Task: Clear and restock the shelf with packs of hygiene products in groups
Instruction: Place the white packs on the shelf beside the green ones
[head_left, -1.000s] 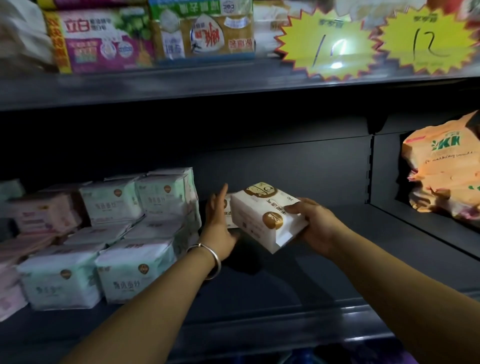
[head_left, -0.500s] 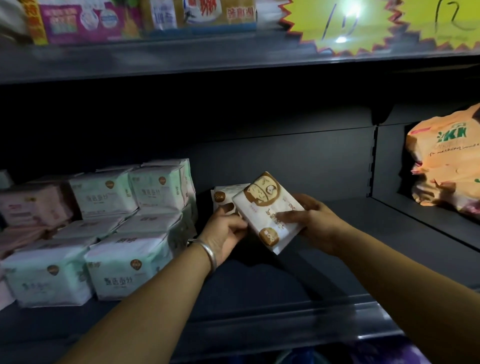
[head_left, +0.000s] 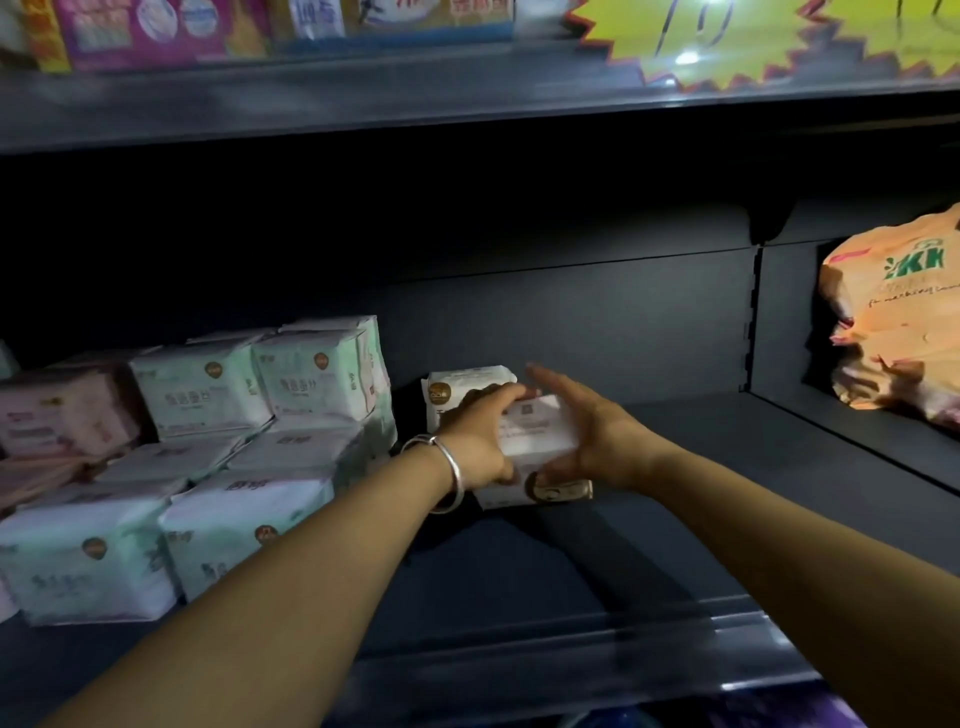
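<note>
Moved: white pack (head_left: 537, 441) lowered from mid-air onto shelf (head_left: 519, 571).
Left hand (head_left: 480, 441): gripping it.
Right hand (head_left: 592, 436): fingers straight, alongside.

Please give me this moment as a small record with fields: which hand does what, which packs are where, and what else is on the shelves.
left hand: left hand grips the white pack from its left side
right hand: right hand touches the same pack's right side, fingers straight
pack position: low over the shelf; contact cannot be told
behind it: second white pack, upright
left group: green packs, stacked in rows; pink packs further left
right bay: orange bag
upper shelf: yellow price tags, colourful packs
</note>
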